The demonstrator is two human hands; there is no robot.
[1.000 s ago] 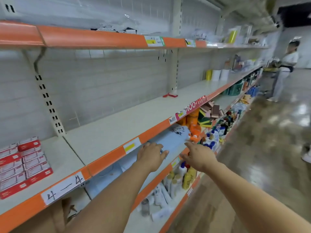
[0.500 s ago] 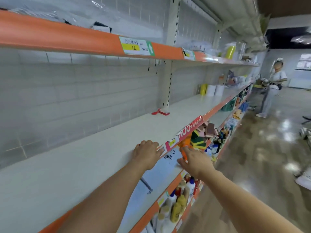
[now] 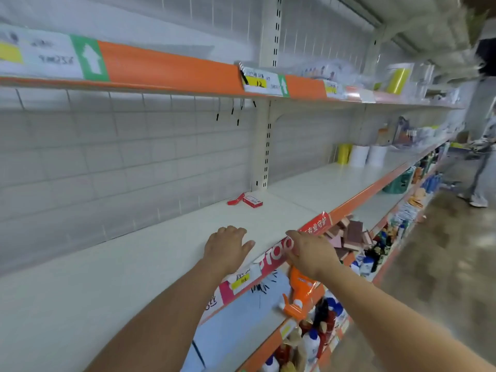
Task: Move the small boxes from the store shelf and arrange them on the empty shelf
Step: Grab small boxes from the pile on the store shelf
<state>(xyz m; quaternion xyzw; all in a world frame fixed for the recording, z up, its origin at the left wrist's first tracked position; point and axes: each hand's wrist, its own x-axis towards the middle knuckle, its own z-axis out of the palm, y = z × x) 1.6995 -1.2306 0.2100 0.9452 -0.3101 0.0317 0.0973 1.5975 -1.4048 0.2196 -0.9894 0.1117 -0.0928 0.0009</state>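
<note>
Two small red-and-white boxes (image 3: 244, 199) lie on the white middle shelf (image 3: 134, 264), near the upright post at the back. My left hand (image 3: 227, 248) hovers over the shelf's front part, fingers loosely spread, holding nothing. My right hand (image 3: 308, 252) is at the shelf's front edge beside the red promotional strip (image 3: 284, 248), its fingers relaxed and empty. Both hands are well short of the two boxes.
Yellow and white rolls (image 3: 358, 154) stand further along the same shelf. The lower shelves hold an orange spray bottle (image 3: 299, 295), stacked sponges (image 3: 349, 236) and several bottles. The orange-edged upper shelf (image 3: 174, 68) overhangs. A person (image 3: 480, 157) stands in the aisle at the far right.
The view has moved right along the shelf, and the stack of red boxes at the left is out of view. Both hands have risen from the lower shelf to the middle shelf's edge.
</note>
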